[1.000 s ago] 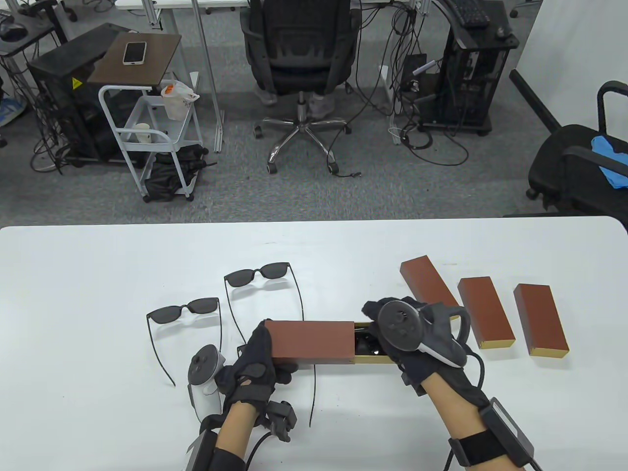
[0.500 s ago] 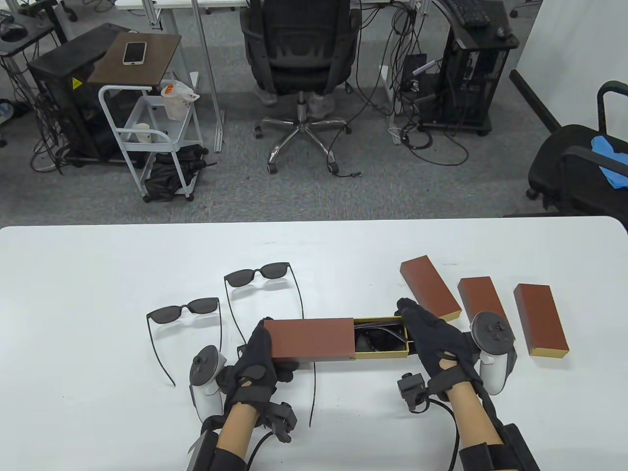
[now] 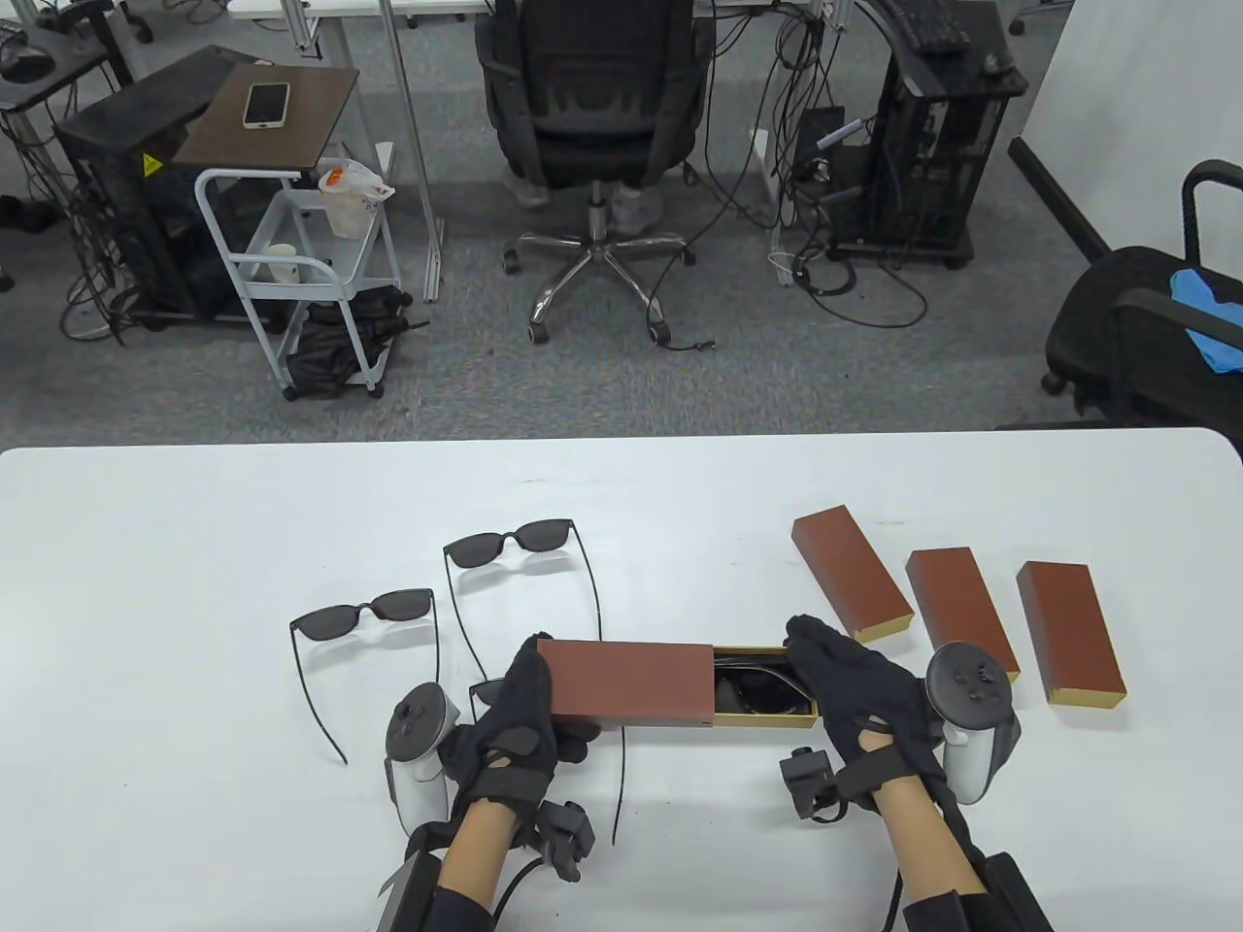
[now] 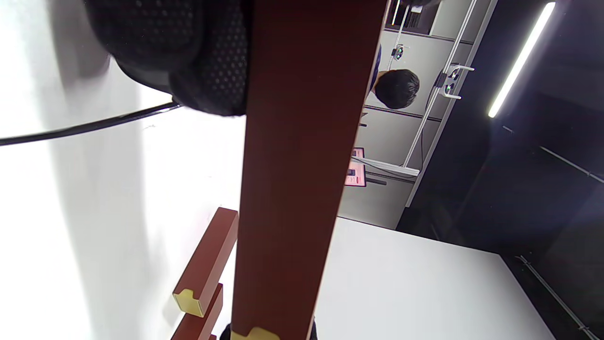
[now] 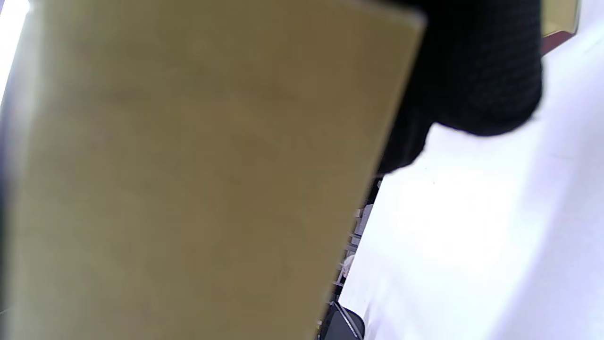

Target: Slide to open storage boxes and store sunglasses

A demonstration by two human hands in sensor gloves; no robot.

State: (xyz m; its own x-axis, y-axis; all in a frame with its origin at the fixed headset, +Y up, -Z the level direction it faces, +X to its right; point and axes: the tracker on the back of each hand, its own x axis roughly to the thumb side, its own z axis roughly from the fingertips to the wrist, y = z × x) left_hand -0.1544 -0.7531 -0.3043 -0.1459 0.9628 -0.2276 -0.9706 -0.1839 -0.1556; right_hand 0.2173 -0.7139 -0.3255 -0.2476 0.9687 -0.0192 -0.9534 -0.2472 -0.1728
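Left hand (image 3: 520, 723): a brown sleeve (image 3: 626, 680) is gripped at its left end, fingers and thumb curled round it
Right hand (image 3: 859, 694): the end of the gold tray (image 3: 767, 720) is covered by the fingers; whether they curl round it or only press cannot be told
Tray: seen partly drawn out of the sleeve to the right, with dark folded sunglasses (image 3: 757, 689) lying inside
Open room: bare white tabletop (image 3: 146, 680) is left wide on the far left and along the far edge; on the right, three closed boxes (image 3: 947, 612) are set near the right hand
Loose sunglasses: two pairs (image 3: 364, 614) (image 3: 510, 544) are laid unfolded behind the left hand, thin temples reaching toward the sleeve
Materials: sleeve smooth, matte, flat-sided; tray edges gold; gloves black, dotted fabric
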